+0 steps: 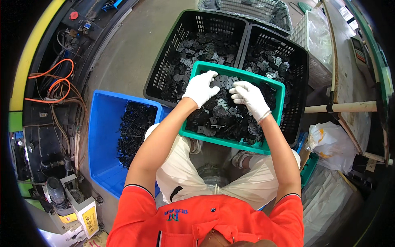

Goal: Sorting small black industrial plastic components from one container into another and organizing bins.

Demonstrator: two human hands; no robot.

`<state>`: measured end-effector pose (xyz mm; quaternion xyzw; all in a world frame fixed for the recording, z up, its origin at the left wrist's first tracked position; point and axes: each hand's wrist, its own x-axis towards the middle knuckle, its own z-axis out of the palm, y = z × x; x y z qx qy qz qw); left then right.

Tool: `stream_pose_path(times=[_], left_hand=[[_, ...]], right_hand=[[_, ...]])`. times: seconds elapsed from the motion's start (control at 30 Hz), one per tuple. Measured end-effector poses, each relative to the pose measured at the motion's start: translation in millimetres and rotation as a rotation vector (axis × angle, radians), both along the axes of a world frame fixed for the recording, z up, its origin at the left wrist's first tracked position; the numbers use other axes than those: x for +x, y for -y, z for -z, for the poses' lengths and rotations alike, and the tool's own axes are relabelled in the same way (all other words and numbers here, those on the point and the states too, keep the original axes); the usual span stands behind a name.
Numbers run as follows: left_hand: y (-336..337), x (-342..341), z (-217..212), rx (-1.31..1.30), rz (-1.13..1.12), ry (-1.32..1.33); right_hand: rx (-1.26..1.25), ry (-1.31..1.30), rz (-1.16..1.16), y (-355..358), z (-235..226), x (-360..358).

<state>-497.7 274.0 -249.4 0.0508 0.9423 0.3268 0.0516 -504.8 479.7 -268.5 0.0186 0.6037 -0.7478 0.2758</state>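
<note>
Left grip (200, 88) spread, right grip (252, 100) unclear, parts (220, 111) overlapping

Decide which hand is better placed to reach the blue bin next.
Probably the left hand: it is nearer the blue bin; the right hand is farther across the green crate.

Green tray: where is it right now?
In the head view, the green tray sits just right of centre, overlapping the near side of two black crates, with the left hand and right hand over it.
</note>
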Motion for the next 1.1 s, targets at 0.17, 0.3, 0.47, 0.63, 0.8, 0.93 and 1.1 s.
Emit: stream_pose_path(times=[0.17, 0.3, 0.47, 0.63, 0.8, 0.93, 1.1], left_hand=[[-16.2, 3.4, 8.3, 0.342, 0.054, -0.063], [-11.3, -7.1, 0.6, 0.336, -0.05, -0.075], [7.3, -15.8, 24.7, -0.239, 0.022, -0.255], [-5.2, -19.6, 37.7, -0.459, 0.108, -0.17], [5.8, -32.2, 46.2, -0.479, 0.147, -0.174], [12.0, -36.9, 42.5, -0.32, 0.1, -0.212], [7.1, -29.2, -9.1, 0.646, -0.185, 0.381]], right_hand=[[0.071, -0.007, -0.055, 14.6, -9.0, 2.3], [0.091, -0.016, 0.056, 3.5, -5.7, -7.1], [0.056, 0.004, 0.139, -0.7, -11.7, -36.1], [-0.318, 0.108, 0.092, 21.6, -33.9, -84.8], [-0.018, -0.032, 0.148, 11.3, -23.9, -68.1], [0.061, 0.006, 0.084, -5.3, -9.6, -39.4], [0.087, -0.04, 0.034, -5.5, -13.7, -15.7]])
